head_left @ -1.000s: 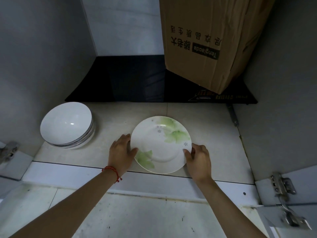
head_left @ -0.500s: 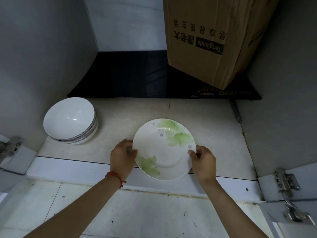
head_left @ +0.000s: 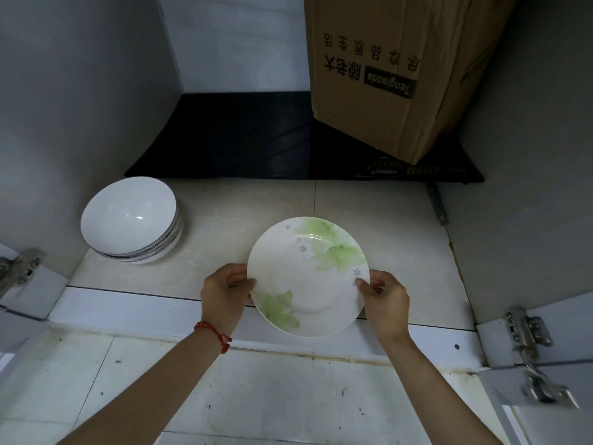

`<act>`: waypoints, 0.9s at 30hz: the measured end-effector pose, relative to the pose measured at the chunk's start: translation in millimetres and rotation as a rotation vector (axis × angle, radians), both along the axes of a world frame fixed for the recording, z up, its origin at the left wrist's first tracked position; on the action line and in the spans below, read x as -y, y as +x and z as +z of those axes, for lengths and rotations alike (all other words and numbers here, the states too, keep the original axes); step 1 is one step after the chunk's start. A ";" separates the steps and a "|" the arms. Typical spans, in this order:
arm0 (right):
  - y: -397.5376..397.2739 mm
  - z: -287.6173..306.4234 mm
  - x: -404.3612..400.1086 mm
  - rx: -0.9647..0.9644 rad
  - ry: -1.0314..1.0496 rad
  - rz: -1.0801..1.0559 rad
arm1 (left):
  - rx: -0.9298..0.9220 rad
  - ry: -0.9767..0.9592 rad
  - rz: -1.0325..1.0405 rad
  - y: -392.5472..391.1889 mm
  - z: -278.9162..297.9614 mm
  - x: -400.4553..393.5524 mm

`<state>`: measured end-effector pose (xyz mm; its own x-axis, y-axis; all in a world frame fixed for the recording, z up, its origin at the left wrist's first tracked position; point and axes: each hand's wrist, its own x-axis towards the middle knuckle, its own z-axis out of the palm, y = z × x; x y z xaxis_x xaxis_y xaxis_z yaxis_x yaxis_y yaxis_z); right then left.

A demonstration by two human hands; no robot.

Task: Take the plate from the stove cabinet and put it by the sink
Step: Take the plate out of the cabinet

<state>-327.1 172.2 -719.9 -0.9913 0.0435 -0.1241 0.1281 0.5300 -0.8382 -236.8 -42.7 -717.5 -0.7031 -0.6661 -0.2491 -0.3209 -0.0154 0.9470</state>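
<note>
A white plate [head_left: 308, 277] with green leaf prints hangs just above the cabinet's tiled floor, at its front edge. My left hand [head_left: 224, 293] grips the plate's left rim, thumb on top. My right hand [head_left: 385, 303] grips the right rim the same way. A red string bracelet sits on my left wrist. The plate's near edge reaches out past the cabinet's front sill.
A stack of white bowls [head_left: 131, 220] stands at the cabinet's left wall. A brown cardboard box [head_left: 391, 69] leans at the back right on a black panel [head_left: 244, 139]. Door hinges [head_left: 526, 329] stick out at both front corners. Grey cabinet walls close in left and right.
Both hands have lifted the plate off the cabinet floor and drawn it toward me, over the front sill. The bowls and box have not moved.
</note>
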 end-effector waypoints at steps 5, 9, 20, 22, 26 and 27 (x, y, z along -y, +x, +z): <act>4.3 4.5 -0.5 0.028 -0.070 -0.043 | -0.028 0.102 0.016 4.7 3.6 -2.6; 9.6 9.9 -2.2 0.034 -0.114 -0.045 | -0.057 0.130 0.028 10.1 7.4 -4.4; 59.8 25.5 -22.4 0.104 -0.162 -0.136 | -0.021 0.159 -0.014 47.5 20.9 -19.6; 72.7 35.4 -30.7 0.116 -0.159 -0.139 | -0.024 0.208 -0.034 60.6 30.7 -26.4; 101.1 58.6 -44.2 0.136 -0.141 -0.152 | -0.007 0.246 -0.063 89.1 55.7 -35.9; 109.2 66.0 -46.2 0.141 -0.140 -0.156 | 0.007 0.237 -0.056 96.6 63.5 -38.3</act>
<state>-217.9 218.4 -653.9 -0.9463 0.1673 -0.2767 0.3206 0.3748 -0.8699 -140.1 -4.4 -654.0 -0.7351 -0.5486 -0.3984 -0.3337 -0.2188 0.9169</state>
